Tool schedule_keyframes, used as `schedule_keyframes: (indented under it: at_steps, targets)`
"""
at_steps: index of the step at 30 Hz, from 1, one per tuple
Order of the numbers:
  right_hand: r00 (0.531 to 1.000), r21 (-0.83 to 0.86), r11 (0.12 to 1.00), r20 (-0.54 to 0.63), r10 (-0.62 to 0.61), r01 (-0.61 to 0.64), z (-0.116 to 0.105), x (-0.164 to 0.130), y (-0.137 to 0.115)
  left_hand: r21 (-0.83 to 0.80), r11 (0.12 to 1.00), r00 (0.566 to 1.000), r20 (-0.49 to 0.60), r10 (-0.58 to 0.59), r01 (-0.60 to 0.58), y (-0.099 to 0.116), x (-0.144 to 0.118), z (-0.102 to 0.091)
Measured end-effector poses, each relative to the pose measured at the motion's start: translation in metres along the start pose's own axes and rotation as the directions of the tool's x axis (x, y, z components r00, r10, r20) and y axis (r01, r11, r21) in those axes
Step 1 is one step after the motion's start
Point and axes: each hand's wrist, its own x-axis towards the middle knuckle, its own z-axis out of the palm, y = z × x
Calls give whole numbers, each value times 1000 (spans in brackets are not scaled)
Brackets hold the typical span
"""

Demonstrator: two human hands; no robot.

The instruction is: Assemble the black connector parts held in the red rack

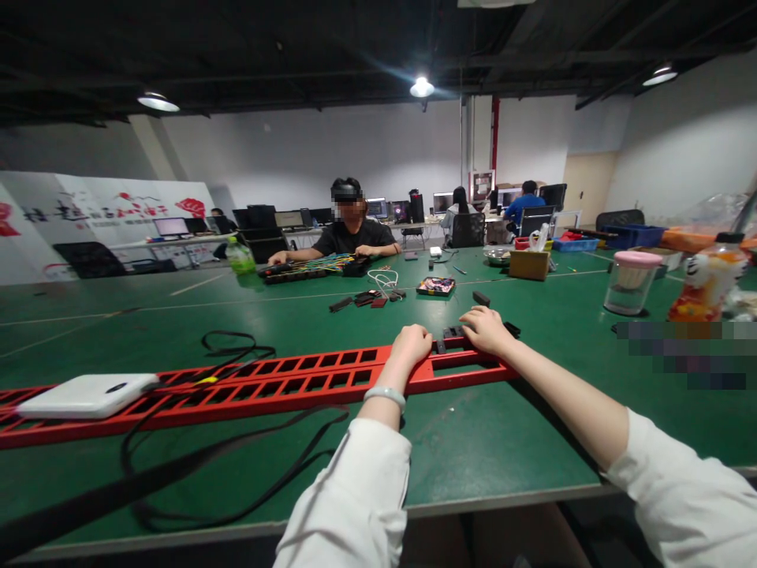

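A long red slotted frame (331,375) lies across the green table in front of me, running from the left edge to just right of the middle. My left hand (412,344) rests on its far rail with the fingers curled down; the fingertips are hidden. At the frame's right end, my right hand (488,330) is bent over the far rail, its fingers at a small black block (454,333) set there. Just beyond this hand lies a loose black piece (481,298). Another black part (512,329) shows partly behind the right wrist.
A white power bank (88,396) and black straps (236,438) lie on and beside the frame. Small parts (370,298) and a patterned box (436,286) sit farther back. A lidded cup (632,284) and a bottle (703,276) stand right. Opposite, a person (355,237) handles coloured wires.
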Motion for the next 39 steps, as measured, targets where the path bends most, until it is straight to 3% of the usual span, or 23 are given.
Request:
schedule_keyframes:
  at_steps: [10, 18, 23, 30, 39]
  targets:
    - [975, 38, 990, 173, -138, 133, 1, 5, -12, -10, 1000, 996, 83, 8, -7, 8, -8, -2]
    - [965, 82, 993, 241, -105, 87, 11, 15, -15, 21, 998, 996, 63, -65, 64, 6, -5, 6]
    - [975, 113, 986, 172, -140, 121, 9, 14, -18, 30, 998, 997, 67, -48, 46, 6, -6, 5]
    - [981, 343, 920, -85, -173, 192, -7, -4, -25, 28, 1000, 997, 71, -3, 1, 7, -8, 1]
    - [978, 455, 867, -66, -197, 205, -10, -18, -27, -126, 989, 961, 251, 112, -82, 0, -4, -7]
